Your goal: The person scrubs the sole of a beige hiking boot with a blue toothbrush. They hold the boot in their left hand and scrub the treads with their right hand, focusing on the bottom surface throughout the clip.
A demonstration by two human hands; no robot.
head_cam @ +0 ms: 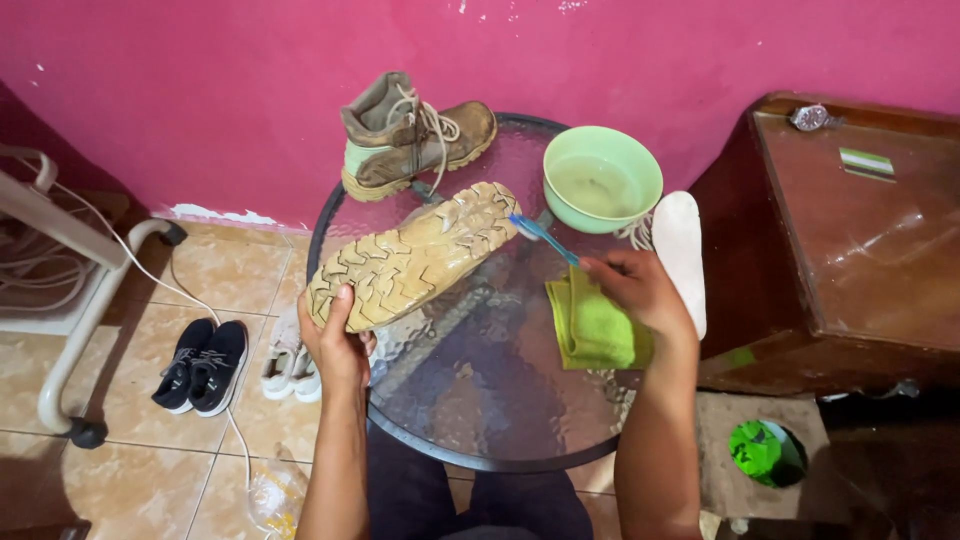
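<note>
My left hand grips the heel end of a tan boot, turned sole-up over a round glass table. My right hand holds a blue toothbrush whose bristled tip touches the toe end of the sole. A second, muddy boot stands upright at the table's far edge. A green bowl with cloudy water sits at the far right of the table. A folded yellow-green cloth lies under my right hand. A white insole rests at the table's right edge.
A dark wooden cabinet stands to the right, with a wristwatch on top. On the tiled floor at left lie black sneakers, pale sneakers, a white metal frame and a cord. A pink wall runs behind.
</note>
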